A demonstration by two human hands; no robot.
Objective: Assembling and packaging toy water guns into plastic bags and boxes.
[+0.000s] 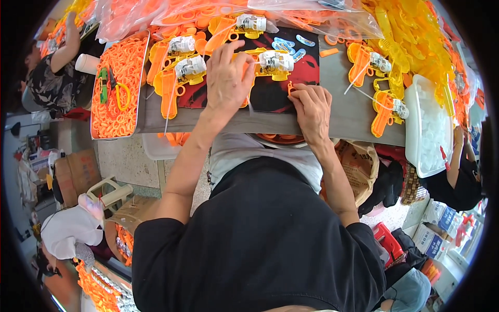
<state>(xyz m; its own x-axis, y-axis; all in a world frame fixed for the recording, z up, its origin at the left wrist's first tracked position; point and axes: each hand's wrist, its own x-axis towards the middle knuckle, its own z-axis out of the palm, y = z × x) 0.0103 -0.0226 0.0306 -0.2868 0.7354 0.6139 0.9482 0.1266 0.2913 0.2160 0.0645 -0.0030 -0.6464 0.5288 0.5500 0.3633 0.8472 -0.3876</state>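
Observation:
My left hand is on a half-built toy gun with a yellow shell and a white cylindrical unit. Its fingers curve over the gun's left end and cover most of the orange grip. Pinched between the fingertips of my right hand is a small orange trigger-like piece, just below and right of that gun. Both hands are over a black and red mat. Blue printed stickers lie at its far side. Another part-built toy gun lies just beyond my left hand.
Left stands a tray of small orange rings with yellow-handled cutters on top. More half-built guns lie left and right. A white tub of clear parts sits far right, below piled yellow shells. Other people work nearby.

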